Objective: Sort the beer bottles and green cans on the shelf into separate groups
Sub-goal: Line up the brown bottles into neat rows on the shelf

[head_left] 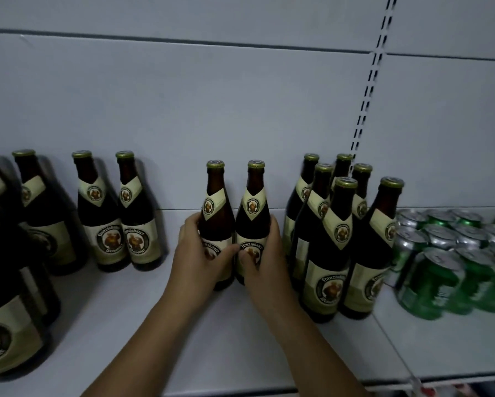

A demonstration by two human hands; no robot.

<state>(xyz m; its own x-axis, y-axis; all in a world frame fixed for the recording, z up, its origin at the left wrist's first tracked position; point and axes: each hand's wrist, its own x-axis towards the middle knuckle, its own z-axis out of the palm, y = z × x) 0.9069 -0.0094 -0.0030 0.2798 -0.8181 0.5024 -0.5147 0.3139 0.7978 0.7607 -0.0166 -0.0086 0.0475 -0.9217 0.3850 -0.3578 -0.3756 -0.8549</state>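
The left bottle (pixel 216 216) and right bottle (pixel 253 217) stand mid-shelf (pixel 234 353), my left hand (pixel 197 253) and right hand (pixel 264 253) each curled round one. The green cans (pixel 455 262) are grouped far right. The other bottles (pixel 335 245) stand in separate clusters, so I judge the gathering unfinished.

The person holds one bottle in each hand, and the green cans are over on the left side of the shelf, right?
Almost. The green cans sit on the right side of the shelf, not the left, as the head view shows. The rest is right: the left hand grips the left bottle and the right hand grips the right bottle.
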